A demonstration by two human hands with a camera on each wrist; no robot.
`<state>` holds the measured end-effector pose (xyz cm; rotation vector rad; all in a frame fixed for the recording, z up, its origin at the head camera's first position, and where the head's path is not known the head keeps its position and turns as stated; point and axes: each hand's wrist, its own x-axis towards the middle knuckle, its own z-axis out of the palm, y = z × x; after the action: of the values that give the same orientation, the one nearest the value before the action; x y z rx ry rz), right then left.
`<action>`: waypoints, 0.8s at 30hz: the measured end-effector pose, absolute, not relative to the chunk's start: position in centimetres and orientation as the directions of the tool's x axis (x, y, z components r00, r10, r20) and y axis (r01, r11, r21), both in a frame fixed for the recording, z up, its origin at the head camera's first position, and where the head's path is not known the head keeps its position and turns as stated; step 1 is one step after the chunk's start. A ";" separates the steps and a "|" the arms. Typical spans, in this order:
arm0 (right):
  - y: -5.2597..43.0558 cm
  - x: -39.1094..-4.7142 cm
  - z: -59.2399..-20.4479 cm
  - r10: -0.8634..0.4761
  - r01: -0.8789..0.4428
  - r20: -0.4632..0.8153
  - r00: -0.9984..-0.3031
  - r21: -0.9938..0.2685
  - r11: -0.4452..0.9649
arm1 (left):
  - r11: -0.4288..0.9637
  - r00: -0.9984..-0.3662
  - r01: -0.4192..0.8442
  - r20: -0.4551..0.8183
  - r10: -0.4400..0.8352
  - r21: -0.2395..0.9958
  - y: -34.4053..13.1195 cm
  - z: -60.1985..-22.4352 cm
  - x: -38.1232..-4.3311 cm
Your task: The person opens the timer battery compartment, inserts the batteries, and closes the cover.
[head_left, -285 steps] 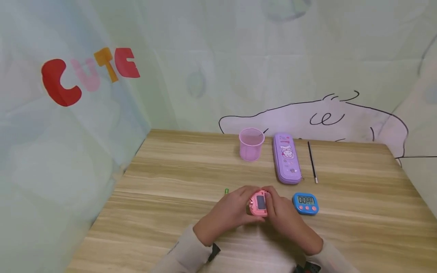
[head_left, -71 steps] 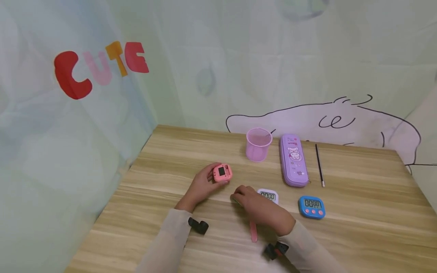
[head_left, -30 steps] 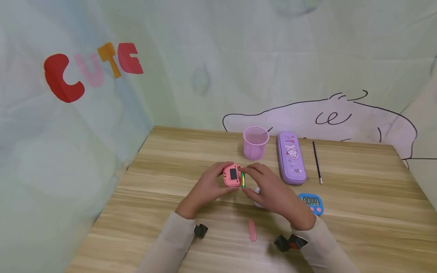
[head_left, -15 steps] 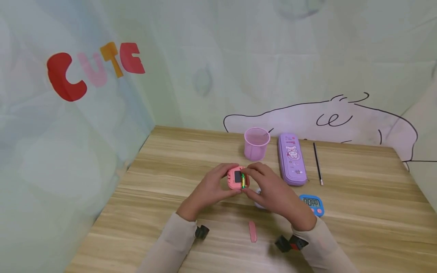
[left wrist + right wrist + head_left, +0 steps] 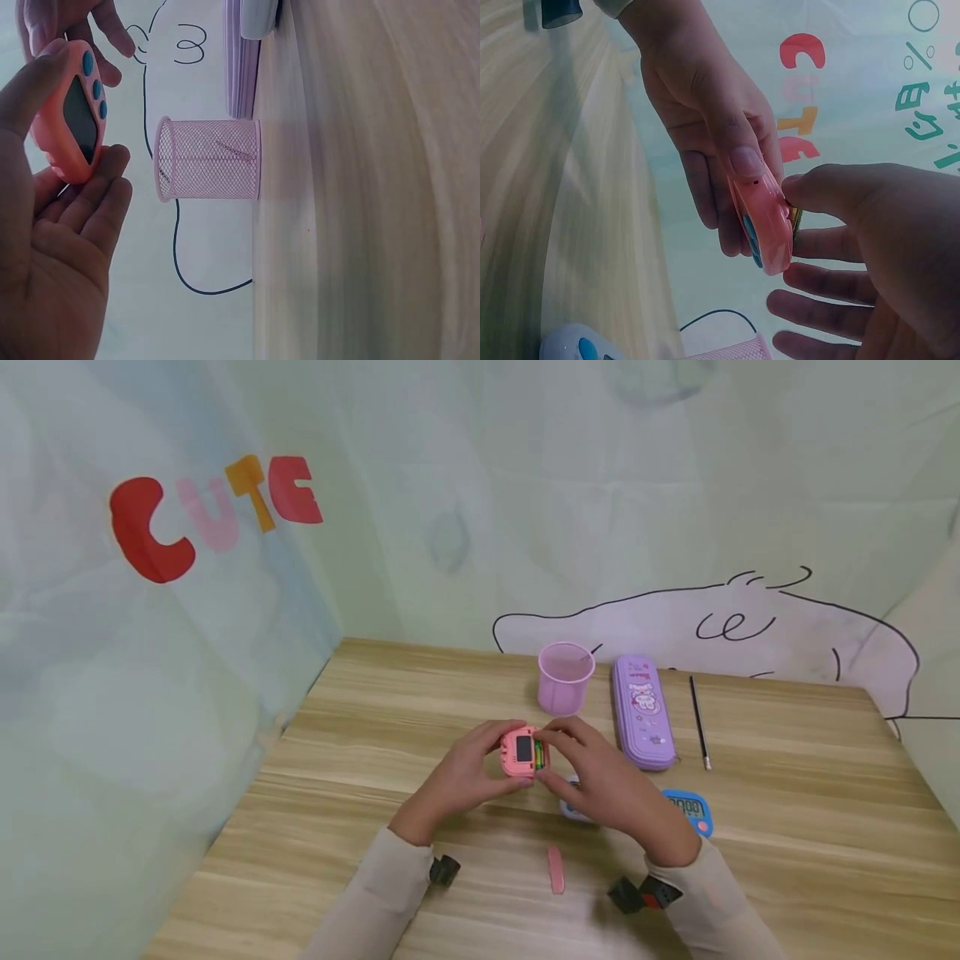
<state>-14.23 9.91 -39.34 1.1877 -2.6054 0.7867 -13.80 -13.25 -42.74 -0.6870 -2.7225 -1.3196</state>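
Note:
My left hand point(image 5: 459, 774) grips a pink digital timer point(image 5: 514, 757) by its edges, just above the table and with its back up. At the timer's right side a battery slot lies uncovered, and a green-and-gold battery point(image 5: 539, 757) sits in it. Thumb and index finger of my right hand point(image 5: 603, 777) pinch the battery at its ends; whether it is fully seated I cannot tell. Blue buttons and a dark screen show on the timer's front point(image 5: 81, 112) in the left wrist view. A loose pink battery cover point(image 5: 556, 870) lies on the table nearer me.
A white timer point(image 5: 573, 808) is partly hidden under my right hand, and a blue timer point(image 5: 693, 810) is to its right. Farther back stand a pink mesh cup point(image 5: 562, 689), a purple pencil case point(image 5: 643, 714) and a black pencil point(image 5: 701, 722).
Earlier both hands held the timer; the pink cover then came to lie on the table. My right hand picked up the battery, brought it to the timer and lowered it into the slot.

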 end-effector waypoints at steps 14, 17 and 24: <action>10.4 -14.4 -39.3 -0.664 -0.735 0.330 -0.671 -0.413 0.537 | 0.539 -0.903 0.399 0.217 0.371 0.742 -13.1 -42.7 -13.8; 10.5 -14.4 -39.2 -0.667 -0.727 0.312 -0.677 -0.426 0.539 | 0.535 -0.903 0.399 0.218 0.370 0.745 -13.1 -42.7 -13.8; 10.7 -14.3 -38.9 -0.633 -0.664 0.261 -0.729 -0.496 0.560 | 0.523 -0.910 0.379 0.205 0.361 0.763 -13.1 -42.6 -13.7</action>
<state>-14.35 10.68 -38.88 1.1346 -2.7272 0.9021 -13.66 -13.08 -42.61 -0.6624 -2.7231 -1.3735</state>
